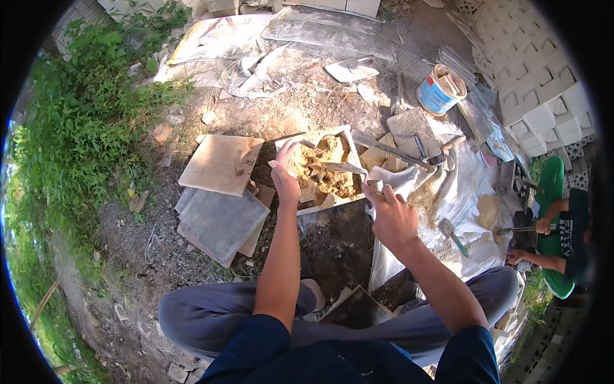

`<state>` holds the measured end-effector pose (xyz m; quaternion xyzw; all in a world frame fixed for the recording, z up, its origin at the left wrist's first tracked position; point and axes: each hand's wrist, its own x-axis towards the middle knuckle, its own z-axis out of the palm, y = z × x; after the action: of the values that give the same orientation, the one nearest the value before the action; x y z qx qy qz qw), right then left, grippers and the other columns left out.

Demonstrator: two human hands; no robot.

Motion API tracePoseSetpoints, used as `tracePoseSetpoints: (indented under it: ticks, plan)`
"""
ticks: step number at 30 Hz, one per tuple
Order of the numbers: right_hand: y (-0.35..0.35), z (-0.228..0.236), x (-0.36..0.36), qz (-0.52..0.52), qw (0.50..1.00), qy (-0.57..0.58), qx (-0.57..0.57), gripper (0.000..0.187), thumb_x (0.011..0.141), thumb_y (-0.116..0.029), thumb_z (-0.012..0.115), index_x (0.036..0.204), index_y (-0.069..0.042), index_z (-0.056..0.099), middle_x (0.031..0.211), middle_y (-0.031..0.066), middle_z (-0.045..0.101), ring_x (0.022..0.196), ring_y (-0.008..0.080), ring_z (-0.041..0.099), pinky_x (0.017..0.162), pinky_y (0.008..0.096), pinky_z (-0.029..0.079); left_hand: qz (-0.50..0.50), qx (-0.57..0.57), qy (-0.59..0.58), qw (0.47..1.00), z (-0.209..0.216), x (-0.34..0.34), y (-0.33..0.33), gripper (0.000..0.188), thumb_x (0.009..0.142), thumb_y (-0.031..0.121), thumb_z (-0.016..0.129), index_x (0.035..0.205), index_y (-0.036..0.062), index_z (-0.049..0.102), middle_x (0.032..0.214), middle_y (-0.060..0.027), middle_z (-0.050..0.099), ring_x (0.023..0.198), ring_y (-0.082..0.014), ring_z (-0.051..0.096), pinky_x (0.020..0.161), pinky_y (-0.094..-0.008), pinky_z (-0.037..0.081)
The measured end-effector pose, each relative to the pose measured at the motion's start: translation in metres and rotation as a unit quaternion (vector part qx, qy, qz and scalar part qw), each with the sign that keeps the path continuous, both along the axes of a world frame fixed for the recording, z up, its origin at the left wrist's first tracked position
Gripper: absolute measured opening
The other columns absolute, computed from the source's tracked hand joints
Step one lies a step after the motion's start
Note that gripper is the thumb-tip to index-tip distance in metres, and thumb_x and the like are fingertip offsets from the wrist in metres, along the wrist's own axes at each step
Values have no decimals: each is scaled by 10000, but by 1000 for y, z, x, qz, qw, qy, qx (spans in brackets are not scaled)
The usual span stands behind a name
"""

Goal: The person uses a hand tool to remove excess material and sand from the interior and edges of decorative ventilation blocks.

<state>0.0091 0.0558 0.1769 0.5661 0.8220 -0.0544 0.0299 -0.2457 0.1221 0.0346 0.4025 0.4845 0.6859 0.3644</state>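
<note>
In front of me lies a square, pale-rimmed mould or tray (352, 148) filled with lumpy, yellow-brown damp sand or mortar (331, 151). My right hand (393, 217) is closed round the handle of a trowel, whose metal blade (344, 168) reaches left over the mixture. At the left rim of the tray is my left hand (287, 178), its fingers stretched out and thumb apart, gripping nothing that I can see. Its fingertips are by the upper left corner; whether they press on the rim I cannot tell.
Flat tiles (222, 165) are stacked at left. Right of the tray lie a white sheet (457, 198), a green-handled brush or scraper (453, 235) and a bar (396, 150). A blue-and-white bucket (441, 91) stands far right. Another person (566, 230) holds a tool at the right edge.
</note>
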Motion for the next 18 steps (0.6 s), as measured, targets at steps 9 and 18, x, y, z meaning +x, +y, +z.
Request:
tracePoseSetpoints:
  ticks: [9, 18]
  plan:
    - [18, -62, -27, -87, 957, 266, -73, 661, 861, -31, 593, 1475, -275, 587, 1184, 175, 683, 982, 412, 696, 884, 481, 585, 109, 3, -21, 994, -30, -7, -19, 813, 1124, 589, 188, 1384, -96, 541, 1373, -219, 635, 1317, -293, 573, 1175, -402, 361]
    - [30, -60, -25, -116, 940, 309, -89, 555, 865, -49, 578, 1394, -195, 663, 1208, 173, 705, 1087, 406, 685, 925, 490, 570, 101, -13, -61, 993, -38, 9, -27, 882, 1091, 661, 196, 1468, -85, 476, 1489, -217, 544, 1403, -298, 510, 1209, -425, 333]
